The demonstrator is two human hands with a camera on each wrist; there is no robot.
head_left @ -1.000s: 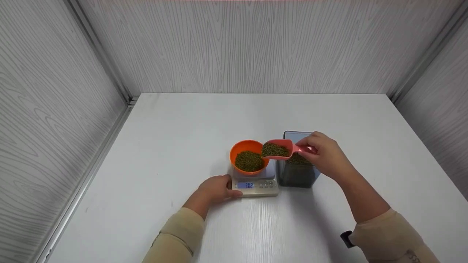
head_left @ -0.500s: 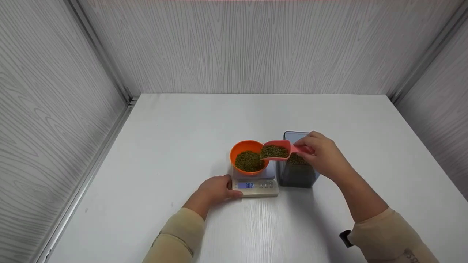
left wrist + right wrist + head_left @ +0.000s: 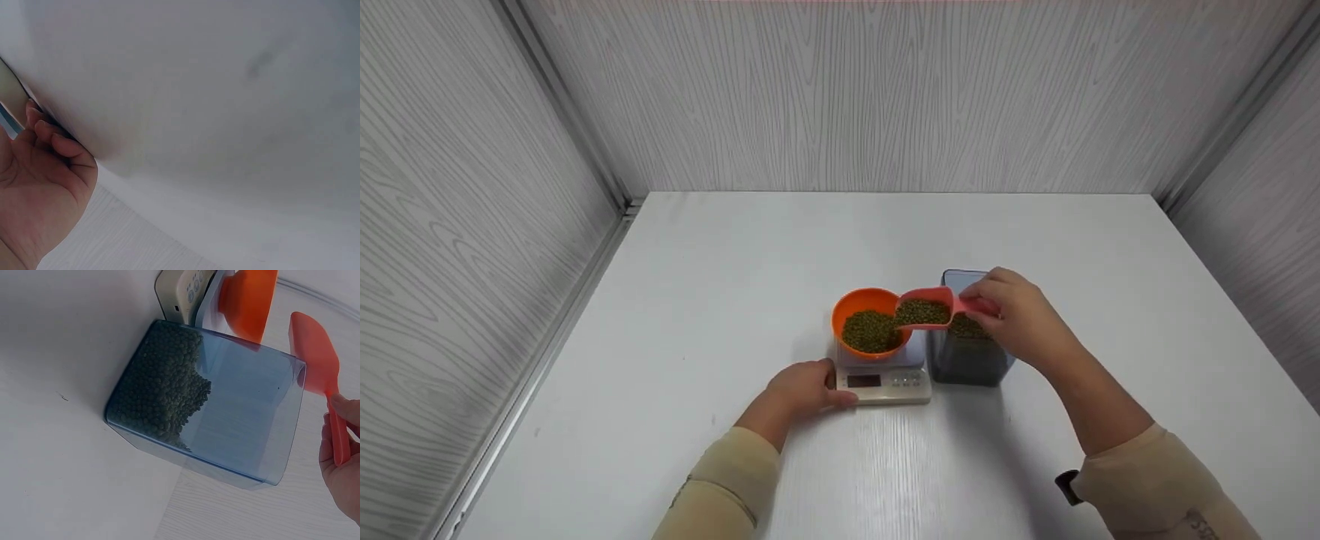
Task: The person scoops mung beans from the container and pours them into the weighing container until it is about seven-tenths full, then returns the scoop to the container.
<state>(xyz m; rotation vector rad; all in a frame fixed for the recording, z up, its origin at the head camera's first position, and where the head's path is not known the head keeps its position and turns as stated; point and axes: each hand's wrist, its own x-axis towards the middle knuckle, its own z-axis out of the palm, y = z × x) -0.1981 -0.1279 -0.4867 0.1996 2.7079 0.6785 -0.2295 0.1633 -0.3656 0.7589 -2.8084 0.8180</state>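
My right hand [image 3: 1020, 319] pinches the handle of a pink scoop [image 3: 947, 294] loaded with green mung beans [image 3: 921, 311]. The scoop's lip is over the right rim of an orange bowl [image 3: 858, 299], which holds a heap of the same beans. Beneath the bowl is a kitchen scale [image 3: 916, 394]; its display looks dark. My left hand [image 3: 804, 386] grips the scale's front left corner, thumb along the front edge. In the left wrist view, the fingers [image 3: 67, 147] of that hand curl against the scale's side.
A clear bluish container [image 3: 242, 405], partly filled with mung beans, stands right of the scale and under the right hand. The white table [image 3: 720, 262] is bordered by grey wood-grain panels [image 3: 847, 97] at the back and both sides.
My right hand and the scoop have shifted slightly left over the bowl. The scale's lit display read 302 earlier and now appears dark. The left hand has stayed in place.
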